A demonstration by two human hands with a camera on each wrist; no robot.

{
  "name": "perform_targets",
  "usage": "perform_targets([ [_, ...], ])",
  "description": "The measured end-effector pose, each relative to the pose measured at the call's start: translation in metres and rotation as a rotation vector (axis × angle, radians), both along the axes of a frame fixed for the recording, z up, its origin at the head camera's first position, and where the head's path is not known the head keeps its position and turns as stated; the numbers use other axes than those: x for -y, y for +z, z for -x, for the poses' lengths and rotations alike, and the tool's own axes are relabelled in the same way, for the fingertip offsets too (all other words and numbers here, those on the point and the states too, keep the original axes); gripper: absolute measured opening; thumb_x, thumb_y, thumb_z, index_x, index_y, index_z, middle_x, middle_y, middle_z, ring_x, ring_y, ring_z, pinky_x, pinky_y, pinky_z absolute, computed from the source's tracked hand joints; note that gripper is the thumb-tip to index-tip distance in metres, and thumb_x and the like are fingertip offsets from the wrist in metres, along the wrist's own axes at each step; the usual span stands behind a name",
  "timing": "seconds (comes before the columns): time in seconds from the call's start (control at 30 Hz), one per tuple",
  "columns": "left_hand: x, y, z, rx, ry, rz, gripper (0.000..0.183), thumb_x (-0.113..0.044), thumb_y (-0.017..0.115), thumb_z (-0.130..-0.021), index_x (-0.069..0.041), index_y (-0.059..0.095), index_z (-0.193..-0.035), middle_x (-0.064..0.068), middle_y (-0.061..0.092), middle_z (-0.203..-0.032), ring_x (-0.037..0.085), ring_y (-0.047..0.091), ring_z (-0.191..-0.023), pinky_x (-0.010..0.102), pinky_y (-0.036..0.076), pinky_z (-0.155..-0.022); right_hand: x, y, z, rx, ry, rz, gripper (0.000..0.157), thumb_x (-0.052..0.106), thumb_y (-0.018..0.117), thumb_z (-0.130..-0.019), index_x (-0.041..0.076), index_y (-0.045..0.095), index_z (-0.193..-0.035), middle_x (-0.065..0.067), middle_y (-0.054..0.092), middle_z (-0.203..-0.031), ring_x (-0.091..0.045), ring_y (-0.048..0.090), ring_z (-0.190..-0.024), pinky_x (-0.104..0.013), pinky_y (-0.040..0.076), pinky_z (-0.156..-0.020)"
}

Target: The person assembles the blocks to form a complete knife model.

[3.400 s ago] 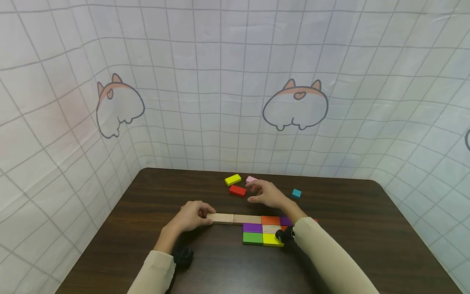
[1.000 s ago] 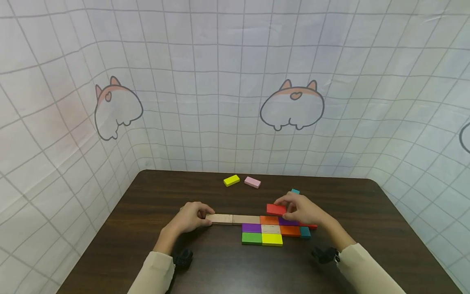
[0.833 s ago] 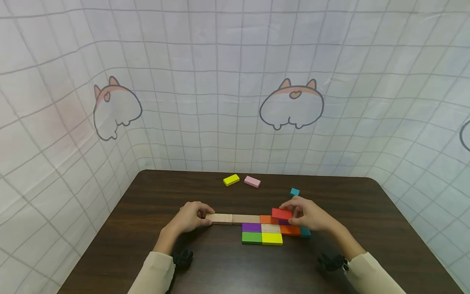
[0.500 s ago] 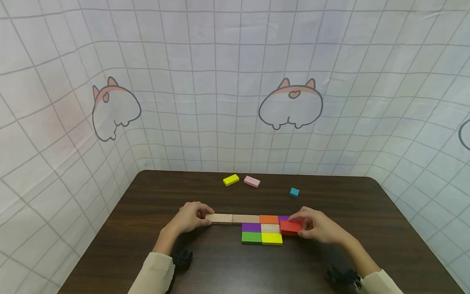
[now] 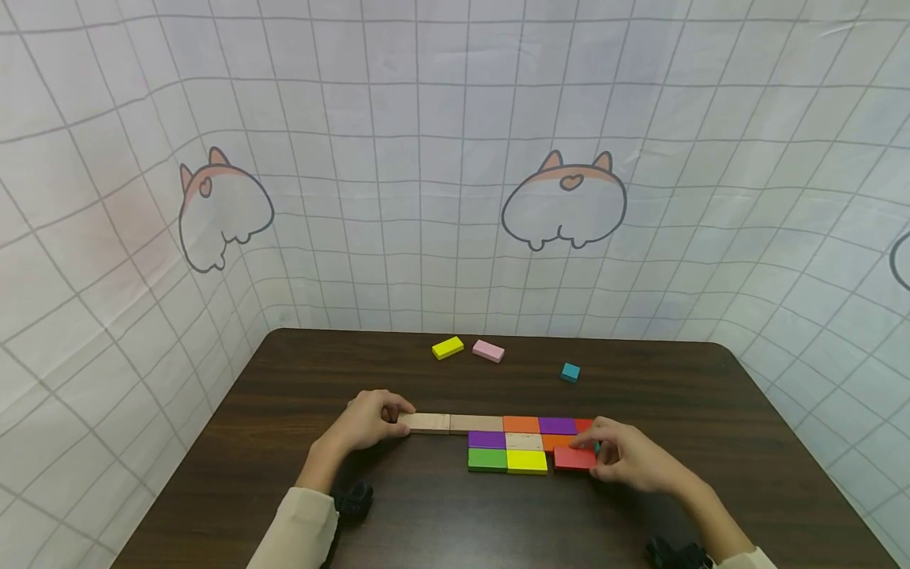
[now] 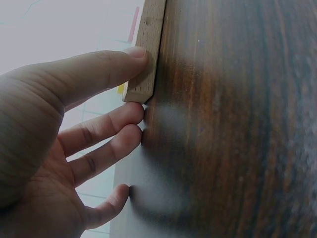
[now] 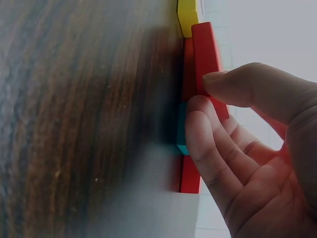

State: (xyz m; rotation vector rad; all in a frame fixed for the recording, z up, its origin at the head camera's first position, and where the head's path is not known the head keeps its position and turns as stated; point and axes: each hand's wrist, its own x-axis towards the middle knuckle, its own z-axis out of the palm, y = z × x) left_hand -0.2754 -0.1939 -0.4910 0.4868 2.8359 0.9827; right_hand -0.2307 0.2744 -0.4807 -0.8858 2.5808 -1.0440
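Note:
My right hand (image 5: pixel 629 458) pinches a red block (image 5: pixel 572 458) between thumb and fingers, just right of the front yellow block (image 5: pixel 527 461). In the right wrist view the held red block (image 7: pixel 205 47) tilts close above the table, beside a teal block (image 7: pixel 182 129) partly covered by fingers. At the far left of the back row, my left hand (image 5: pixel 368 420) grips the end of a plain wooden block (image 5: pixel 429 423). Its thumb presses the near side in the left wrist view. A second wooden block (image 5: pixel 476 424), then orange (image 5: pixel 521 425) and purple (image 5: pixel 557 426) blocks continue that row.
Purple (image 5: pixel 486 440) and green (image 5: pixel 486 460) blocks lie flat in the front rows. Farther back are a loose yellow block (image 5: pixel 448 348), a pink block (image 5: pixel 488 351) and a small blue block (image 5: pixel 570 372). A grid-patterned curtain (image 5: pixel 426 237) stands behind the table (image 5: pixel 320 363).
My right hand has picked up the red block from the back of the table and brought it forward and right, to beside the front yellow block. The left hand has stayed put.

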Motion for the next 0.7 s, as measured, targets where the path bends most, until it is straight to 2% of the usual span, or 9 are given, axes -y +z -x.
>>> perform_targets([
  [0.13,-0.0001,0.0002,-0.0003,-0.006,0.005,0.013,0.023,-0.023,0.083,-0.086,-0.025,0.078,-0.109,-0.008,0.062,-0.082,0.012,0.053,-0.072,0.039,0.035,-0.078,0.0016,0.0008,-0.0017,-0.001,-0.003,-0.011,0.035,0.010,0.077,-0.089,0.018,0.072,-0.122,-0.003,0.056,-0.102,-0.004,0.058,-0.071,-0.024,0.053,-0.068],
  [0.37,-0.0001,0.0000,-0.0010,-0.016,0.010,0.020,0.023,-0.024,0.083,-0.086,-0.025,0.079,-0.108,-0.009,0.062,-0.081,0.011,0.052,-0.071,0.040,0.036,-0.079,0.0055,-0.0002,-0.0019,-0.001,-0.023,-0.045,0.034,0.009,0.078,-0.088,0.018,0.073,-0.120,-0.002,0.057,-0.106,-0.003,0.057,-0.071,-0.023,0.052,-0.067],
  [0.57,0.0002,-0.0005,-0.0004,-0.019,0.002,0.016,0.023,-0.024,0.083,-0.086,-0.024,0.079,-0.109,-0.008,0.062,-0.082,0.012,0.052,-0.072,0.036,0.037,-0.074,0.0078,-0.0001,-0.0031,-0.010,-0.040,-0.044,0.030,0.010,0.078,-0.088,0.016,0.073,-0.117,-0.002,0.059,-0.106,-0.003,0.057,-0.071,-0.022,0.052,-0.068],
  [0.7,0.0001,-0.0004,-0.0002,-0.020,0.001,0.022,0.023,-0.025,0.083,-0.086,-0.025,0.078,-0.109,-0.009,0.062,-0.083,0.012,0.052,-0.072,0.037,0.036,-0.076,0.0093,0.0008,-0.0045,-0.004,-0.054,-0.031,0.028,0.010,0.079,-0.088,0.014,0.073,-0.115,-0.003,0.059,-0.107,-0.003,0.056,-0.072,-0.022,0.052,-0.068],
])
